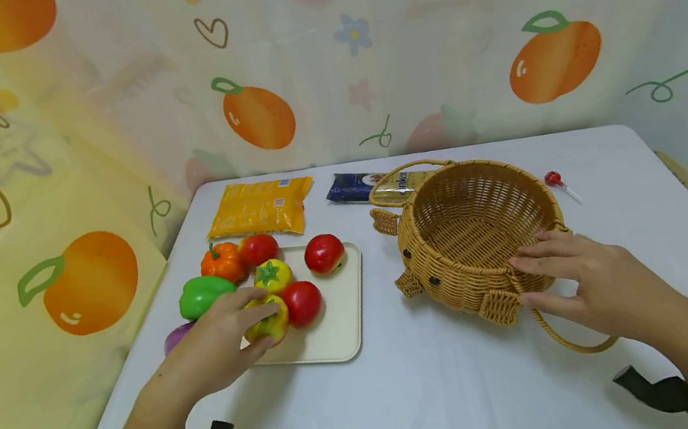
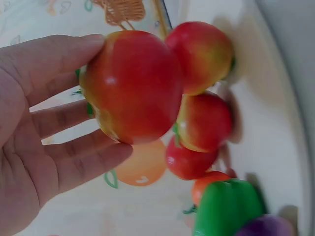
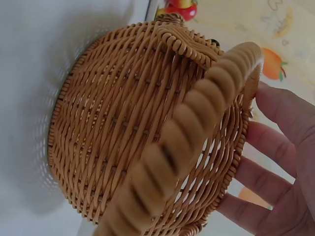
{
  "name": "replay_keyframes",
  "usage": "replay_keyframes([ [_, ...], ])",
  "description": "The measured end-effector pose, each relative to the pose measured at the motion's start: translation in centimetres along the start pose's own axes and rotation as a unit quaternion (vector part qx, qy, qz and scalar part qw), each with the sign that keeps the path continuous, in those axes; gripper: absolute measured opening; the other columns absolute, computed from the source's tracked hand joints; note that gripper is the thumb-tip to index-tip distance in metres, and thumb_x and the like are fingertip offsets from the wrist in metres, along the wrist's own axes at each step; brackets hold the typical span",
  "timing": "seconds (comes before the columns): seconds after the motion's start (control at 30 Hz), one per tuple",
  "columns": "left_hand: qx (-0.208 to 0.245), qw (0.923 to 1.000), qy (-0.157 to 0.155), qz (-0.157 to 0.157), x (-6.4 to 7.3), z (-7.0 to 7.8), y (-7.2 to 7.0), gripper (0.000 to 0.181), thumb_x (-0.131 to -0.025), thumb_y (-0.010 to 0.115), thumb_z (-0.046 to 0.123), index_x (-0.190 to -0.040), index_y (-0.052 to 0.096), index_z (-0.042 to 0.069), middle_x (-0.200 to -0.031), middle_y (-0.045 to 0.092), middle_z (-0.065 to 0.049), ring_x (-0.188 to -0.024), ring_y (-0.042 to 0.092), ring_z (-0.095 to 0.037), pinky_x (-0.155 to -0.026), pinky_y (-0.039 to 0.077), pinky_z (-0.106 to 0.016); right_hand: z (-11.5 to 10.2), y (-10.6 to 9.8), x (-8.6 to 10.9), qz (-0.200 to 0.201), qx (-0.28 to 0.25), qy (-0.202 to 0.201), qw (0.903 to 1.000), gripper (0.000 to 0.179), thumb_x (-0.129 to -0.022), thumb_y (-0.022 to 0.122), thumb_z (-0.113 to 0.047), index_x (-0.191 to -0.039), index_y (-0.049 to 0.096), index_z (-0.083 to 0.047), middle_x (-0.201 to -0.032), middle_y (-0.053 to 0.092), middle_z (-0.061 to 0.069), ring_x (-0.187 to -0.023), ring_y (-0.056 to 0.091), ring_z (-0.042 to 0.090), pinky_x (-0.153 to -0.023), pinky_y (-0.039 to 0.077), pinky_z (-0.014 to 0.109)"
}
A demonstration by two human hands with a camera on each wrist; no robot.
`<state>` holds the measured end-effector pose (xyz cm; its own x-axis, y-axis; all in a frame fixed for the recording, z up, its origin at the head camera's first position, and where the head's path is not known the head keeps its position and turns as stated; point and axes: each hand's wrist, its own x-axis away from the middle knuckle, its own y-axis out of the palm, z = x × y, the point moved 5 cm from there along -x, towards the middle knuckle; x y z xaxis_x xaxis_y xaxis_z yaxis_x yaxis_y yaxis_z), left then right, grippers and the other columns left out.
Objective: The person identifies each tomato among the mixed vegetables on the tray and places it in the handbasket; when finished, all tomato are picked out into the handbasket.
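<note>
My left hand (image 1: 225, 338) is over the left part of a cream tray (image 1: 344, 346). It pinches a yellow-and-red toy tomato (image 2: 133, 86) between thumb and fingers, the green leafy top facing the palm. Close by are another yellow-topped tomato (image 1: 272, 275) and a red tomato (image 1: 302, 303). On the right, a wicker basket (image 1: 463, 285) with an animal face stands on the table, its inside visible. My right hand (image 1: 587, 277) rests at its near right rim, fingers stretched over the edge. The rope-like handle (image 3: 167, 152) hangs down beside that hand.
A red fruit (image 1: 325, 254), another red one (image 1: 258, 249), an orange pumpkin (image 1: 223, 263) and a green pepper (image 1: 205, 296) lie on or by the tray. A purple item (image 1: 177, 337) is partly hidden. Behind are a yellow packet (image 1: 258, 209), a blue packet (image 1: 353, 187) and a lollipop (image 1: 555, 179).
</note>
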<state>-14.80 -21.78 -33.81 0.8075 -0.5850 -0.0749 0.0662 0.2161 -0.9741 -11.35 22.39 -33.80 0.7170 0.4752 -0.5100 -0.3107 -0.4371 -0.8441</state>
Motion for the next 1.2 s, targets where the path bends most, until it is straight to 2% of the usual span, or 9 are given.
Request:
replay_keyframes([
  [0.1, -0.005, 0.9997, 0.016, 0.015, -0.8, 0.7, -0.9, 0.043, -0.082, 0.087, 0.016, -0.123, 0.075, 0.009, -0.129, 0.065, -0.016, -0.12, 0.06, -0.039, -0.098, 0.055, -0.052, 0.0, 0.0, 0.0, -0.016, 0.004, 0.014, 0.9998, 0.049, -0.08, 0.084, -0.048, -0.117, 0.079, -0.017, -0.119, 0.075, 0.004, -0.117, 0.065, 0.036, -0.078, 0.06, 0.054],
  [0.2, -0.009, 0.9997, 0.021, 0.012, -1.8, 1.2, -1.6, 0.046, -0.083, 0.086, 0.02, -0.127, 0.073, 0.011, -0.132, 0.063, -0.014, -0.123, 0.058, -0.036, -0.097, 0.057, -0.049, -0.1, -0.1, -0.1, -0.022, 0.005, 0.022, 0.9995, 0.05, -0.074, 0.088, -0.04, -0.118, 0.079, -0.017, -0.12, 0.075, 0.004, -0.117, 0.066, 0.037, -0.079, 0.06, 0.054],
  [0.3, -0.008, 0.9996, 0.027, 0.006, -2.9, 1.7, -2.3, 0.048, -0.084, 0.086, 0.021, -0.129, 0.072, 0.013, -0.136, 0.062, -0.013, -0.127, 0.056, -0.034, -0.097, 0.057, -0.047, -0.1, -0.1, -0.2, -0.014, 0.004, 0.017, 0.9997, 0.05, -0.079, 0.083, -0.049, -0.117, 0.079, -0.017, -0.119, 0.075, 0.003, -0.116, 0.066, 0.035, -0.081, 0.059, 0.053],
  [0.43, 0.003, 0.9991, 0.041, 0.007, -4.5, 2.4, -2.8, 0.048, -0.086, 0.084, 0.02, -0.131, 0.071, 0.013, -0.138, 0.061, -0.012, -0.129, 0.054, -0.033, -0.099, 0.056, -0.047, -0.3, 0.0, -0.2, 0.002, 0.002, 0.003, 1.0, 0.06, -0.09, 0.061, -0.067, -0.116, 0.079, -0.016, -0.118, 0.075, 0.003, -0.114, 0.067, 0.034, -0.082, 0.059, 0.052],
  [0.53, 0.012, 0.9983, 0.056, 0.01, -5.7, 3.0, -3.1, 0.046, -0.087, 0.083, 0.021, -0.131, 0.071, 0.012, -0.138, 0.06, -0.013, -0.13, 0.053, -0.034, -0.103, 0.053, -0.049, -0.5, 0.0, -0.2, 0.007, 0.001, -0.003, 1.0, 0.069, -0.093, 0.047, -0.071, -0.117, 0.079, -0.014, -0.117, 0.075, 0.004, -0.114, 0.067, 0.035, -0.081, 0.059, 0.052],
  [0.6, 0.017, 0.9976, 0.067, 0.01, -6.6, 3.4, -3.3, 0.046, -0.088, 0.082, 0.023, -0.131, 0.071, 0.012, -0.139, 0.06, -0.013, -0.131, 0.053, -0.034, -0.106, 0.05, -0.05, -0.6, -0.1, -0.1, 0.008, 0.001, -0.004, 1.0, 0.071, -0.094, 0.044, -0.071, -0.118, 0.079, -0.014, -0.117, 0.075, 0.005, -0.113, 0.067, 0.036, -0.079, 0.06, 0.051],
  [0.8, 0.035, 0.9958, 0.085, 0.001, -9.8, 4.8, -3.4, 0.047, -0.091, 0.079, 0.031, -0.134, 0.069, 0.013, -0.143, 0.058, -0.01, -0.133, 0.053, -0.032, -0.111, 0.047, -0.05, -0.7, -0.1, 0.2, 0.004, -0.003, 0.004, 1.0, 0.061, -0.091, 0.061, -0.065, -0.117, 0.079, -0.014, -0.117, 0.074, 0.005, -0.114, 0.067, 0.037, -0.078, 0.061, 0.051],
  [1.0, 0.063, 0.9927, 0.103, -0.002, -13.0, 6.8, -3.1, 0.045, -0.094, 0.076, 0.029, -0.136, 0.068, 0.015, -0.145, 0.055, -0.007, -0.133, 0.051, -0.028, -0.106, 0.052, -0.042, -0.6, 0.1, 0.3, 0.006, -0.002, 0.008, 1.0, 0.072, -0.092, 0.044, -0.072, -0.116, 0.079, -0.015, -0.117, 0.074, 0.005, -0.114, 0.067, 0.037, -0.077, 0.061, 0.05],
  [1.2, 0.072, 0.9874, 0.141, 0.003, -15.7, 9.5, -3.1, 0.046, -0.096, 0.073, 0.032, -0.138, 0.066, 0.016, -0.148, 0.053, -0.005, -0.139, 0.046, -0.026, -0.109, 0.048, -0.039, -0.5, 0.1, 0.2, 0.01, -0.007, 0.007, 0.9999, 0.067, -0.091, 0.052, -0.07, -0.115, 0.08, -0.014, -0.118, 0.075, 0.006, -0.114, 0.068, 0.037, -0.079, 0.06, 0.052],
])
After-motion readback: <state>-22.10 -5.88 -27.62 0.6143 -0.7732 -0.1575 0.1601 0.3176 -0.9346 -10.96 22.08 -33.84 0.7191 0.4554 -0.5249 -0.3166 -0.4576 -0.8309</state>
